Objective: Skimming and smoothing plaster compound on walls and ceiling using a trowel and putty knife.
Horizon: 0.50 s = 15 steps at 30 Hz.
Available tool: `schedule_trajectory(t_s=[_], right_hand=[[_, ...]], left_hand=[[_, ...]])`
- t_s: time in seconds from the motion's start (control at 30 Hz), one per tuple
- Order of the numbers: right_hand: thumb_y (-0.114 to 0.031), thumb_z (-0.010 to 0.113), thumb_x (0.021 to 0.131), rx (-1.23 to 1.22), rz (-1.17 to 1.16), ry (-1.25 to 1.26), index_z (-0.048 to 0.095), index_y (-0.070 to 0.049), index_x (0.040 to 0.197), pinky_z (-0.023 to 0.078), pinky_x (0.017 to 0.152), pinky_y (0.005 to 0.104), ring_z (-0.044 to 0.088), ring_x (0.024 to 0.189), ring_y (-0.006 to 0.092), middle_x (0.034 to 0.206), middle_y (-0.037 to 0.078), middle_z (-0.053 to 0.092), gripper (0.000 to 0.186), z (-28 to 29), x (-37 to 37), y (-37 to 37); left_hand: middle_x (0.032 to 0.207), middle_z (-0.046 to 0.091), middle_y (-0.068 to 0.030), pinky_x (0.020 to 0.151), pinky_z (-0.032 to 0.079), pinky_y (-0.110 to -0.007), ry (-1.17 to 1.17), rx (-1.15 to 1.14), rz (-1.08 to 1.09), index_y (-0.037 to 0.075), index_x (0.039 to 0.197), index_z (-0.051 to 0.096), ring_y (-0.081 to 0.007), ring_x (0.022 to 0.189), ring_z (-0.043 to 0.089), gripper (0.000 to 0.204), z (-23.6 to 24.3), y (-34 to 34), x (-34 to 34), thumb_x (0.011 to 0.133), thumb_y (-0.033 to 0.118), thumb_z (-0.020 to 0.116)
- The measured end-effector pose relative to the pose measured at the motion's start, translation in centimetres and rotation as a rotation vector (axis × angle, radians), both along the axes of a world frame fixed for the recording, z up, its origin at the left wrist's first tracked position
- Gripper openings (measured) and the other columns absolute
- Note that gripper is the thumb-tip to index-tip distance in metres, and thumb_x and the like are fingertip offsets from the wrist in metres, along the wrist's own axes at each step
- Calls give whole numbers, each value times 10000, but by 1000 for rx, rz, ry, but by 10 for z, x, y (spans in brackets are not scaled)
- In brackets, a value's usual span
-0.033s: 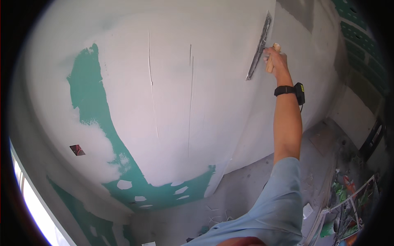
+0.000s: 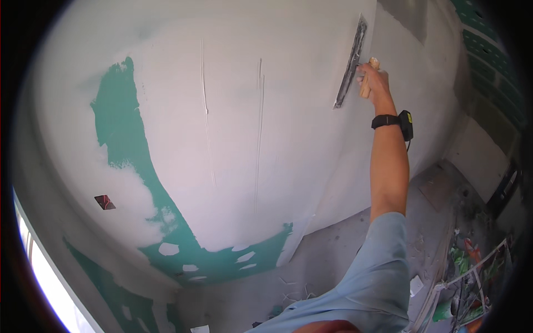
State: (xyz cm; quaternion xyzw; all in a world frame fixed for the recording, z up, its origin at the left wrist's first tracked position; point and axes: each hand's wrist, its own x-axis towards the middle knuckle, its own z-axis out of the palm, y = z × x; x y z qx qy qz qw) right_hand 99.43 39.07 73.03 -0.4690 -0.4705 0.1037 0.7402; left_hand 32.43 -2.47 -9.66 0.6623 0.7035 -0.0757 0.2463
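R hand wrapped round the wooden handle of a long trowel, up at the wall's upper R; L hand not in view. For a smooth coat, prob. best w/ even pressure, slight tilt, long strokes, incl. over thin ridges nr centre.

No word or number can be read. On the black box strapped behind the right hand there is a yellow label, and its marks are too small for reading. At lower right lie coloured scraps; whether they carry print, I cannot tell, because they are blurred.
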Motion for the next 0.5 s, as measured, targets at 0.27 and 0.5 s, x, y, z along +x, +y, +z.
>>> schedule_trajectory(t_s=[0.27,0.5], right_hand=[[-178,638,659,114,86,-289,583,11,771,453,488,286,549,562,188,727,96,559,226,41,-159,16],[-134,547,720,162,251,-432,577,74,773,509,546,343,612,544,276,679,172,606,217,50,-416,7]], left_hand=[[925,604,-176,603,481,-430,-130,-202,240,30,1264,347,-320,765,604,517,-9,49,-5,834,270,504],[848,581,-206,633,470,-437,-633,-112,517,44,1207,425,-333,749,571,400,76,81,22,897,296,423]])
